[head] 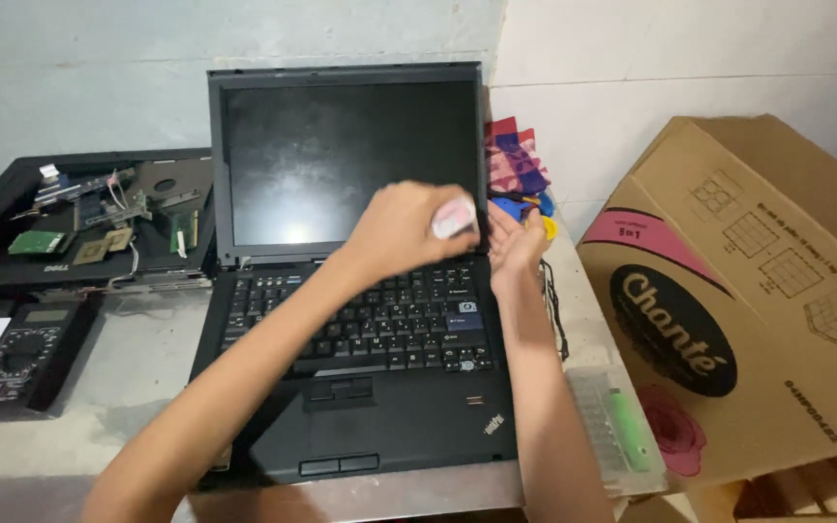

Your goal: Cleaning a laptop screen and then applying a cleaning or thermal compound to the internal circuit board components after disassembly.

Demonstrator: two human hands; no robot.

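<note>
Black laptop sitting open on a grey worktop, screen dark, keyboard facing the camera. Left hand reaching across from the left, fingers curled closed around a small pale pink-and-white thing, held right at the lower right corner of the screen, near the hinge. Too blurry to tell what that little thing actually is. Right hand just beside it, up at the laptop's right edge, palm turned inward and fingers loosely spread, gripping nothing; touching the left hand or just short of it, can't tell. Behind the right hand, some blue and yellow plastic pry tools plus a red and blue patterned cloth against the white wall. Off to the left, a second opened-up black laptop shell with green circuit boards and loose chips lying in it, and in front of that a black multimeter. At the table's right edge, a clear plastic case with something green inside, just beside the laptop's front corner. Big brown cardboard box tilted over on the far right.
</note>
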